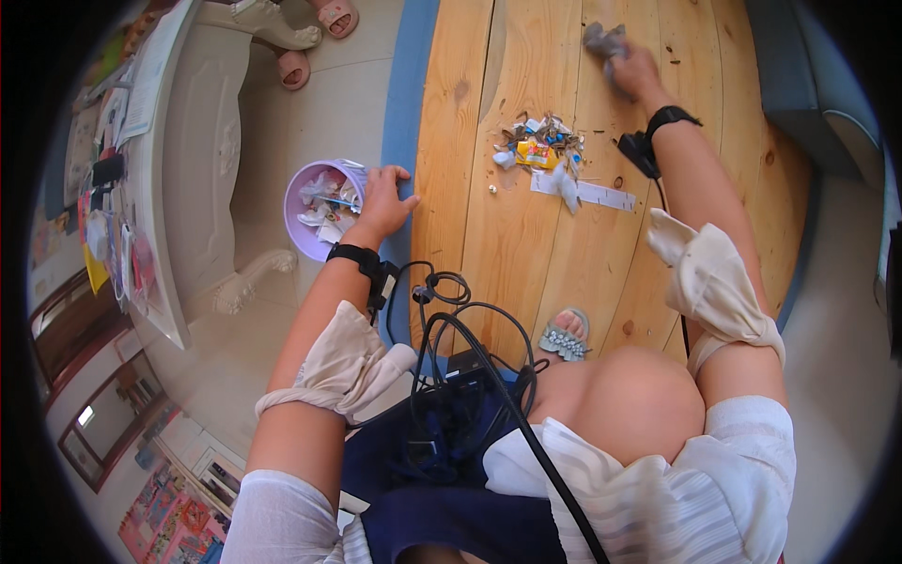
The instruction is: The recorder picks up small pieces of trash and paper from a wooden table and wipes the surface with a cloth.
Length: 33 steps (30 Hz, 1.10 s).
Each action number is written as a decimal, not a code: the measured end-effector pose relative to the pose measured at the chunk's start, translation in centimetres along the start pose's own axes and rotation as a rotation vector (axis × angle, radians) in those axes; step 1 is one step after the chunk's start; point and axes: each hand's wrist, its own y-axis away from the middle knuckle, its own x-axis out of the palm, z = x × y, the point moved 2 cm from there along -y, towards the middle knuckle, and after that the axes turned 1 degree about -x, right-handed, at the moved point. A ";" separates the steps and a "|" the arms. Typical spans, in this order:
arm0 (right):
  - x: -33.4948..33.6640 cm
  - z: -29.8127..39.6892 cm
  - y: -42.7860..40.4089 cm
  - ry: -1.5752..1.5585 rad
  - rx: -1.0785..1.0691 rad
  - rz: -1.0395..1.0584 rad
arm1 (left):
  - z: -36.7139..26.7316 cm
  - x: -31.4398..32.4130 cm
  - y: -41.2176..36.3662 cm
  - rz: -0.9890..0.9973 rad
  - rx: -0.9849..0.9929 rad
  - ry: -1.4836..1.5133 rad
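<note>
My left hand is beside the rim of a lilac plastic waste bin, its fingers apart and reaching over the blue border of a wooden plank platform. Crumpled tissue and wrappers fill the bin. At the far part of the planks, my right hand grips a crumpled grey cloth, blurred by motion. A heap of litter lies between the hands, with a yellow wrapper, white fluff and a white paper strip in or near it.
Black cables loop over my lap. My sandalled foot stands on the planks. A white carved table with objects on top is at left, near another person's pink slippers. A grey-blue padded seat borders the right side.
</note>
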 end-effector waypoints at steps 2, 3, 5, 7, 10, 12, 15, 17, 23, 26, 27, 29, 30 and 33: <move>2.4 0.5 2.8 0.027 0.060 0.069 | -0.1 0.1 0.0 0.013 -0.020 -0.014; 4.2 5.1 4.5 -0.048 0.061 0.145 | 1.8 -1.4 1.0 -0.020 -0.041 -0.064; 4.4 5.4 6.1 -0.132 -0.145 0.236 | 0.7 -0.5 0.6 -0.028 -0.004 -0.064; 4.6 6.7 7.7 -0.230 -0.225 0.307 | 0.0 -0.4 0.5 -0.033 -0.026 -0.113; 2.0 7.1 7.6 -0.475 -0.154 0.336 | -1.9 -0.5 0.3 -0.052 0.022 -0.117; -1.1 5.8 8.0 -0.650 0.007 0.171 | -4.2 -1.4 0.5 -0.091 0.159 -0.137; -6.9 1.0 11.9 -0.344 0.149 -0.178 | -6.8 -0.7 0.2 -0.144 0.411 -0.148; -9.3 -2.7 16.3 -0.201 0.371 -0.244 | -7.5 0.7 0.1 -0.140 0.512 -0.141; -8.3 -3.6 21.5 -0.011 0.299 -0.211 | -9.7 6.3 -1.3 -0.229 0.464 -0.152; -3.7 1.7 20.3 0.075 0.215 -0.100 | -10.8 8.5 -2.5 -0.304 0.451 -0.139; -2.8 3.3 19.8 0.016 0.186 -0.084 | -11.3 9.1 -2.9 -0.326 0.446 -0.111; -1.7 4.9 18.9 -0.044 0.149 -0.067 | -12.4 9.7 -3.8 -0.356 0.436 -0.081; -1.4 5.5 18.7 -0.062 0.149 -0.060 | -12.9 9.9 -4.2 -0.393 0.457 -0.001; -0.8 6.6 18.4 -0.101 0.137 -0.033 | -14.8 10.6 -5.0 -0.446 0.454 0.156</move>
